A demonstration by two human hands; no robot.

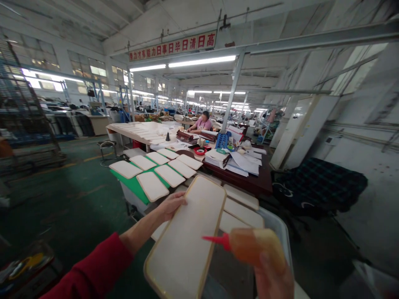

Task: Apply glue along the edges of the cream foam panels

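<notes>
My left hand [173,205] grips the upper left edge of a white panel [190,236] with rounded corners and a yellowish border. The panel is tilted in front of me, its lower end close to the camera. In my right hand [274,270] is a squeeze bottle [255,245] of amber liquid, probably glue, with a red pointed nozzle. The bottle is tipped sideways, its nozzle pointing left over the panel's face. Whether the tip touches the panel I cannot tell. Similar panels [172,176] lie in rows on a green surface [132,180] beyond my left hand.
More panels [245,212] lie to the right, beside a grey tub's rim [282,228]. Behind stands a dark table [252,180] with paper stacks [245,162] and a blue basket [222,141]. A person [204,122] works farther back. A cloth-covered chair [324,182] stands at right.
</notes>
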